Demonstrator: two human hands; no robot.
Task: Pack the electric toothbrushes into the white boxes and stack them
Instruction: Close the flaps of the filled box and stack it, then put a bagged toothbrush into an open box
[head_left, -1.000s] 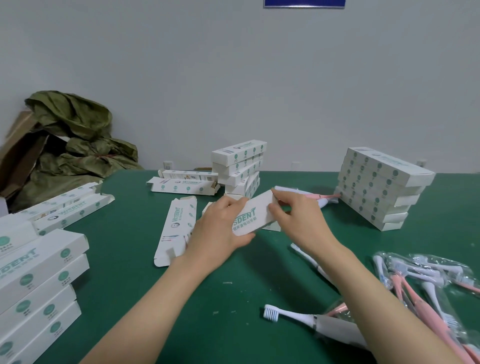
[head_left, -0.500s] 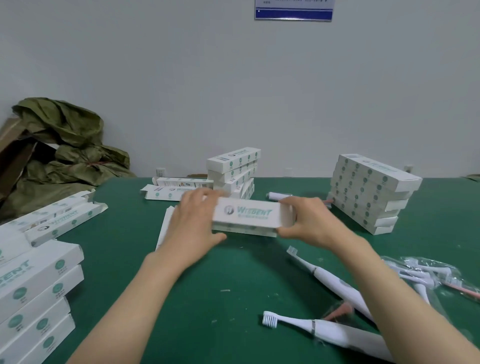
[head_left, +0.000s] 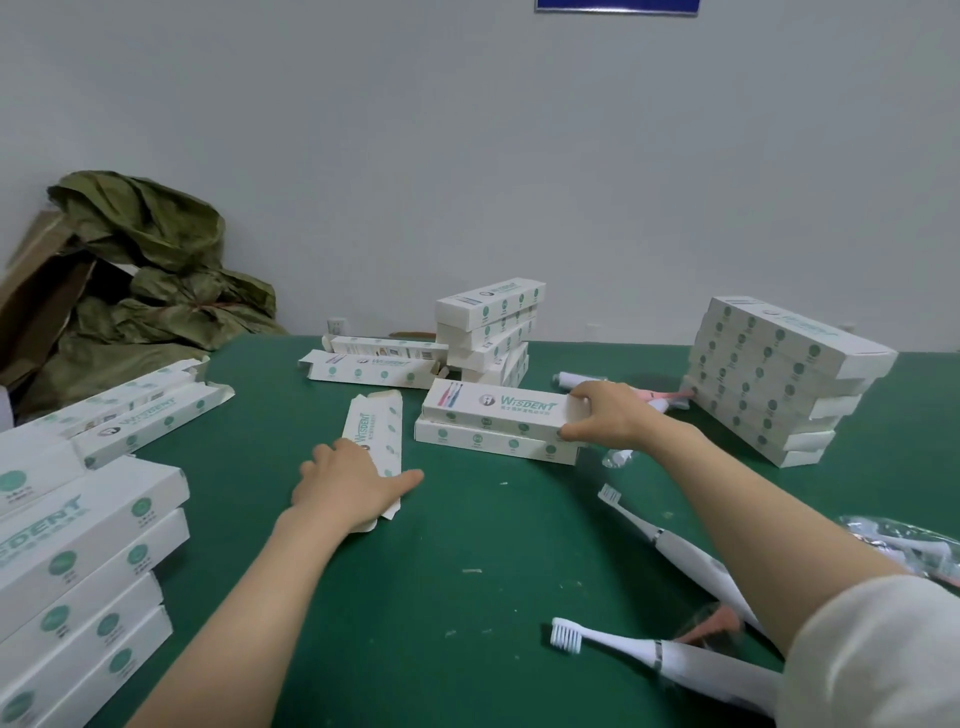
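Note:
A closed white Wisdent box (head_left: 498, 408) lies on top of another closed box (head_left: 493, 444) at the table's centre. My right hand (head_left: 605, 413) grips the right end of the upper box, thumb on its front face. My left hand (head_left: 345, 486) rests with spread fingers on a flat, unfolded box (head_left: 376, 434) lying on the green table (head_left: 415, 597). Two white electric toothbrushes (head_left: 670, 551) (head_left: 649, 654) lie loose at the lower right, partly hidden by my right arm.
Stacks of packed boxes stand at back centre (head_left: 491, 325), at back right (head_left: 774, 374) and at the near left (head_left: 78, 571). Open empty boxes (head_left: 371, 366) lie at the back. Bagged brush heads (head_left: 904, 545) sit at the right edge. A green cloth pile (head_left: 140, 270) fills the left corner.
The box held in both hands has been set down on another box. My left hand let go of it and moved down-left onto the flat box.

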